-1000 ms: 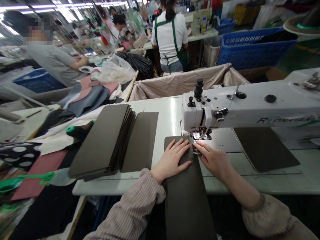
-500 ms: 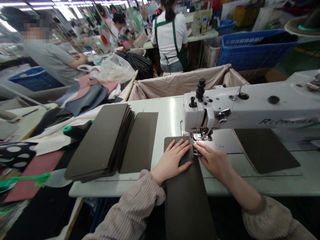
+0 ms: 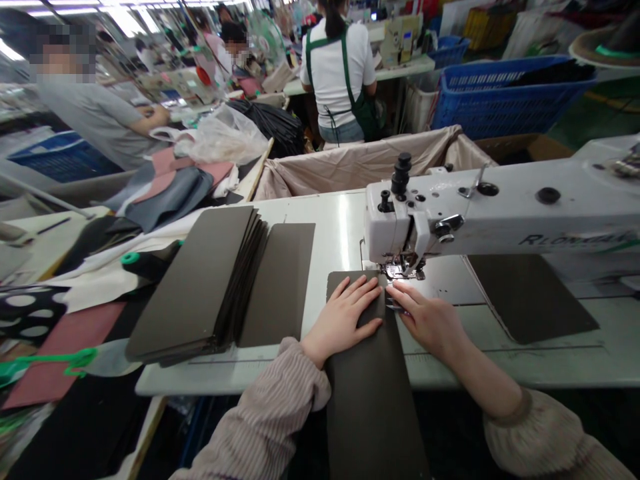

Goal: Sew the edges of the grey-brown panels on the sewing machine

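Note:
A long dark brown panel (image 3: 373, 393) lies on the pale sewing table (image 3: 340, 227), its far end under the presser foot (image 3: 403, 270) of a white sewing machine (image 3: 500, 210). My left hand (image 3: 345, 320) lies flat on the panel, fingers spread. My right hand (image 3: 427, 320) rests at the panel's right edge just before the foot, fingers pinched on a small metal tool (image 3: 393, 307).
A thick stack of the same dark panels (image 3: 200, 283) sits at left with a single panel (image 3: 280, 280) beside it. Another dark panel (image 3: 530, 293) lies under the machine arm. A fabric-lined bin (image 3: 360, 163) stands behind the table. Other people work at benches beyond.
Both hands and the panel stay in place at the presser foot; only the head camera has shifted slightly.

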